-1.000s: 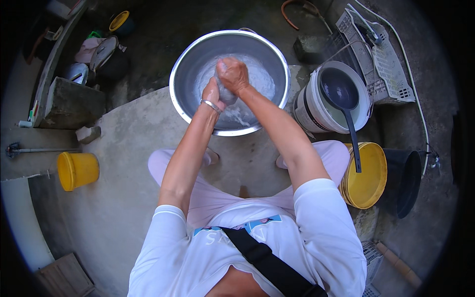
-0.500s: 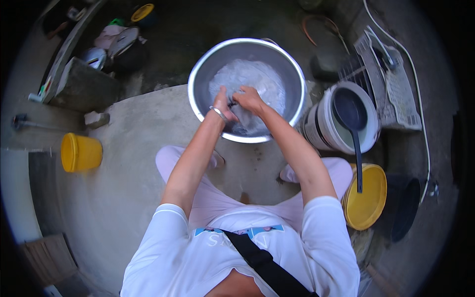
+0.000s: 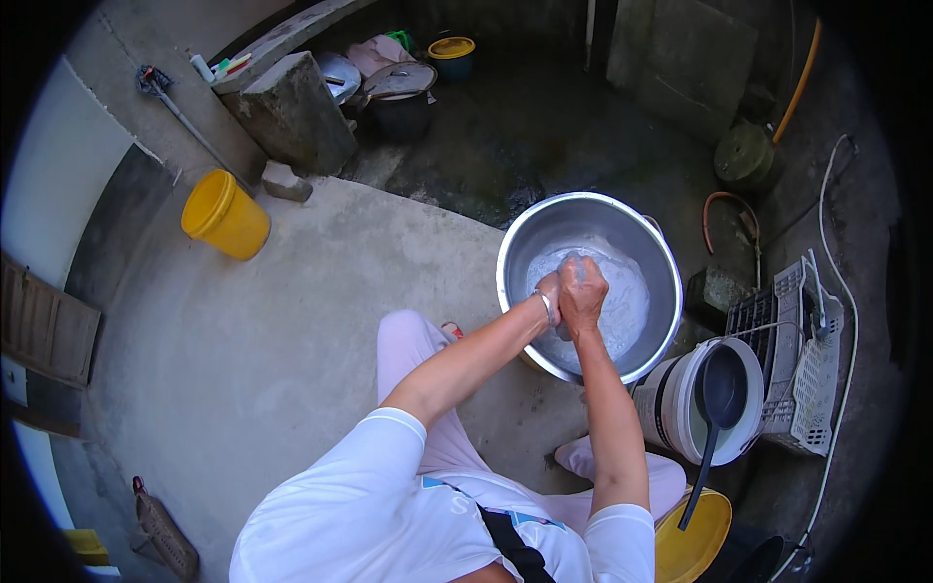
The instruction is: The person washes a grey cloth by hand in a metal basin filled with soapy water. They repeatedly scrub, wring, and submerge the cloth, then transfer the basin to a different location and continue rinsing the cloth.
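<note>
A large round metal basin (image 3: 530, 233) stands on the ground in front of me, with whitish, sudsy water (image 3: 624, 301) in it. Over the water my left hand (image 3: 549, 294) and my right hand (image 3: 585, 294) are pressed together, fingers closed. Between them is a wet greyish cloth, mostly hidden by the fingers; only small bits show at the edges of the hands. A bracelet circles my left wrist.
Right of the basin stands a white bucket (image 3: 688, 452) with a dark long-handled dipper (image 3: 724, 389) across it. A yellow tub (image 3: 695, 539) is nearer me, a plastic crate (image 3: 809, 389) beyond. A yellow bucket (image 3: 228, 214) sits left; a lidded pot (image 3: 400, 102) stands farther back.
My view has swung left, so the basin appears farther right and lower. My hands, apart around the cloth before, are now pressed together, the right fist upright against the left.
</note>
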Tool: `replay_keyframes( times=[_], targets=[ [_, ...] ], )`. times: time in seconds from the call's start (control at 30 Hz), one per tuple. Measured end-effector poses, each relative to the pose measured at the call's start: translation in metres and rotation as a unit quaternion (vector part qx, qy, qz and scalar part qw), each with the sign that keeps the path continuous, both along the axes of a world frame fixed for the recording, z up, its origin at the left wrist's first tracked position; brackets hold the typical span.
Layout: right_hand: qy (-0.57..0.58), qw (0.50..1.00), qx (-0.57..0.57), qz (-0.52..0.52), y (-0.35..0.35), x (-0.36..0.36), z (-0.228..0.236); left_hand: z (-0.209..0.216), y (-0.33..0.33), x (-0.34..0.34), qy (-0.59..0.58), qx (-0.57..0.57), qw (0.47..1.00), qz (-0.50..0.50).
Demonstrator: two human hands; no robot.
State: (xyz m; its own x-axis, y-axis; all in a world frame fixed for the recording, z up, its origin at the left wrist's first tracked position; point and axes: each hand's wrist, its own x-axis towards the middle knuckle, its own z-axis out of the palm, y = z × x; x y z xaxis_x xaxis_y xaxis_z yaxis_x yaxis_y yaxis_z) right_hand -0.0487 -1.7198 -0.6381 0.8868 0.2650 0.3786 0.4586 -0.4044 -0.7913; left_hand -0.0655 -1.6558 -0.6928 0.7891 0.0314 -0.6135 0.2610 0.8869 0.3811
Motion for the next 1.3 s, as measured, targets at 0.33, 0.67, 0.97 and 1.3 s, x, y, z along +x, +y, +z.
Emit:
replay_keyframes(
  times=[0.33, 0.67, 0.97, 1.3],
  targets=[
    [0.204, 0.881, -0.42, -0.082, -0.054, 0.042, -0.004, 0.029, 0.018, -0.011, 0.1, 0.084, 0.989, -0.066],
    [0.44, 0.893, -0.007, 0.097, -0.023, 0.009, -0.031, -0.004, 0.024, -0.006, 0.149, -0.003, 0.981, -0.128],
    [0.044, 0.992, 0.082, 0.08, 0.02, -0.043, 0.037, -0.176, 0.033, 0.03, -0.285, -0.313, 0.905, -0.03],
    [-0.053, 0.994, -0.061, -0.069, -0.01, 0.038, -0.022, 0.022, -0.008, 0.003, 0.149, 0.149, 0.976, -0.048]
  ],
)
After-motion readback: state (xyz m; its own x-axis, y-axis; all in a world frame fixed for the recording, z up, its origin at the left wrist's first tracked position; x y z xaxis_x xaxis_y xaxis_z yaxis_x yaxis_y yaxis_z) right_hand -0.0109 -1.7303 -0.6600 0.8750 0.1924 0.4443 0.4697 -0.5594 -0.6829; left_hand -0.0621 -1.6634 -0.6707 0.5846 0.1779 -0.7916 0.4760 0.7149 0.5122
